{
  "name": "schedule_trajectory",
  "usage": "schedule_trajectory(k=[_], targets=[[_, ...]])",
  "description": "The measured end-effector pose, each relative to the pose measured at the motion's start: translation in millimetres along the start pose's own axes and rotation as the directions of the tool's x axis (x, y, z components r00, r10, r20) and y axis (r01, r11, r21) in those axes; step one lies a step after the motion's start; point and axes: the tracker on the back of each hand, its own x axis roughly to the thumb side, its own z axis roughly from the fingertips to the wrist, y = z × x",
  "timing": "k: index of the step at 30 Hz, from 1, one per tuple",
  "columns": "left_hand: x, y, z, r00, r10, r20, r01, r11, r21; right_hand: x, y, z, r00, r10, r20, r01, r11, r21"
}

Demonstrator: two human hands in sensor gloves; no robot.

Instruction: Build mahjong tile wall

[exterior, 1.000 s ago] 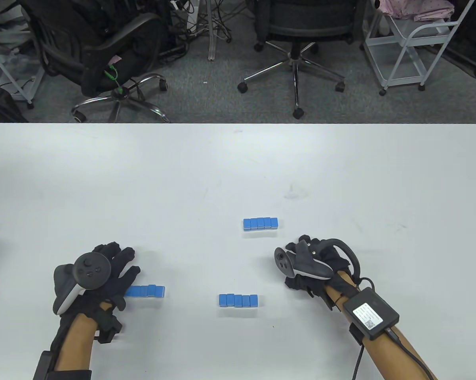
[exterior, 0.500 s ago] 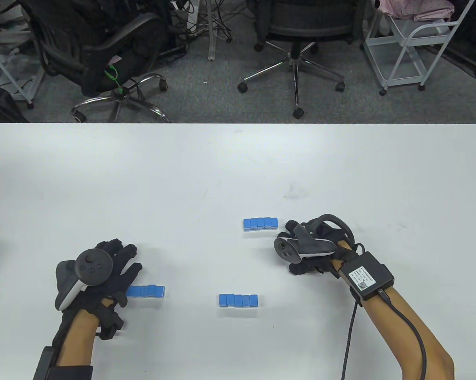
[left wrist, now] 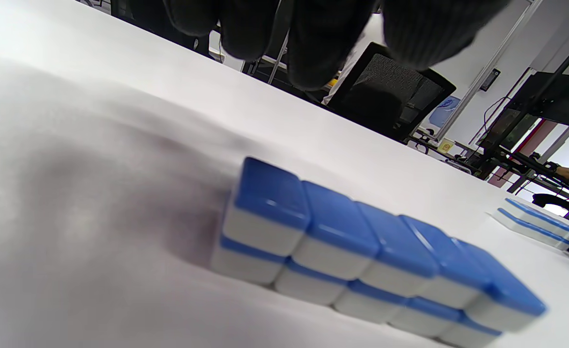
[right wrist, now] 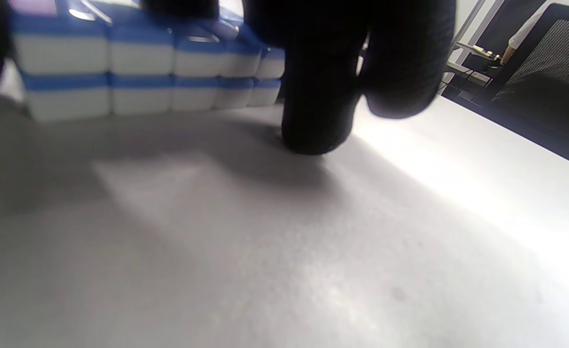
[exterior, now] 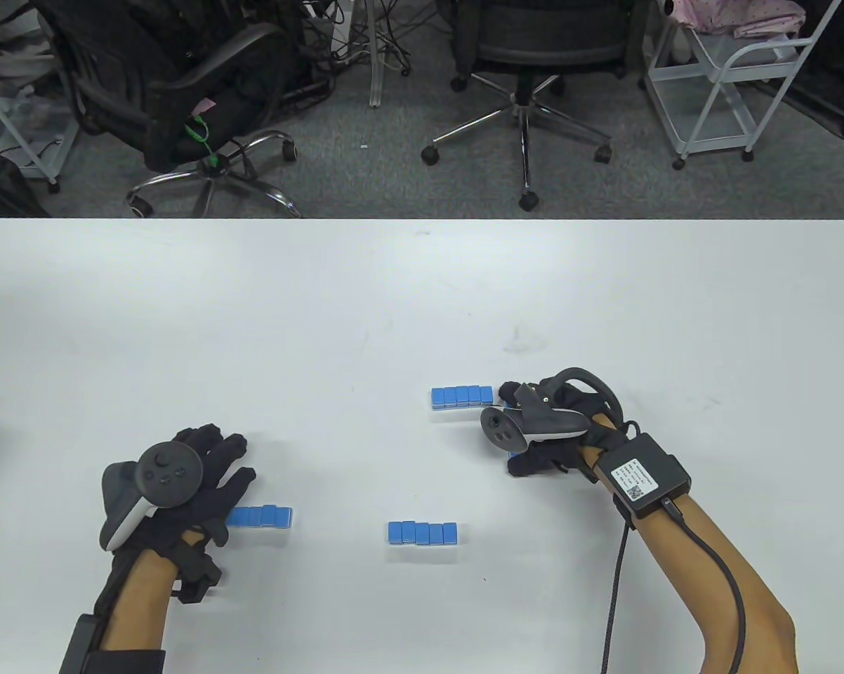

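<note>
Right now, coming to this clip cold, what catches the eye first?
Three short blue-and-white mahjong tile blocks on the white table, each two layers high: far block, middle block, left block. The right hand is at the far block's right end; the left hand hovers over the left block's left end.

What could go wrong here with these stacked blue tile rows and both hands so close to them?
The right hand is at the right end of the far tile row, which is two tiles high; an uneven push could knock the top layer off or skew the row. The left hand covers the left end of the near-left tile row, also two high, so a sideways brush may topple it. The middle tile row looks slightly uneven already.
</note>
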Motion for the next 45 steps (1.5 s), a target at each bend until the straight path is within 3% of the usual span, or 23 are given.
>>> schedule_trajectory(k=[11,19,27,32,35,38,40,43,45], targets=[[1,4,2,1.000,0.019,0.020,-0.019,1.000,0.019,-1,-3,7,1.000,0.011,-0.008,-0.010,0.999,0.049],[5,9,5,0.998,0.031,0.048,-0.033,0.999,0.042,2,-21,38,1.000,0.007,0.014,-0.007,1.000,-0.010],[10,11,10,0.998,0.019,0.057,-0.022,0.998,0.053,-5,-42,102,0.976,-0.210,-0.052,0.193,0.955,-0.226],[14,27,16,0.999,-0.003,0.038,-0.002,0.990,0.140,-11,-22,143,0.871,-0.467,-0.154,0.419,0.869,-0.262],[13,39,22,0.999,0.027,-0.030,-0.020,0.979,0.202,-14,-10,159,0.816,-0.548,-0.184,0.496,0.827,-0.264],[11,39,25,0.989,0.021,-0.145,-0.006,0.994,0.108,-17,1,165,0.796,-0.577,-0.184,0.510,0.802,-0.310],[11,31,27,0.967,-0.043,-0.250,0.038,0.999,-0.024,-21,9,164,0.768,-0.613,-0.186,0.551,0.779,-0.299],[6,13,29,0.927,-0.109,-0.360,0.054,0.986,-0.160,-22,12,164,0.772,-0.603,-0.202,0.547,0.791,-0.274],[2,-6,29,0.909,-0.058,-0.414,-0.046,0.971,-0.235,-21,14,165,0.794,-0.570,-0.212,0.515,0.815,-0.264]])
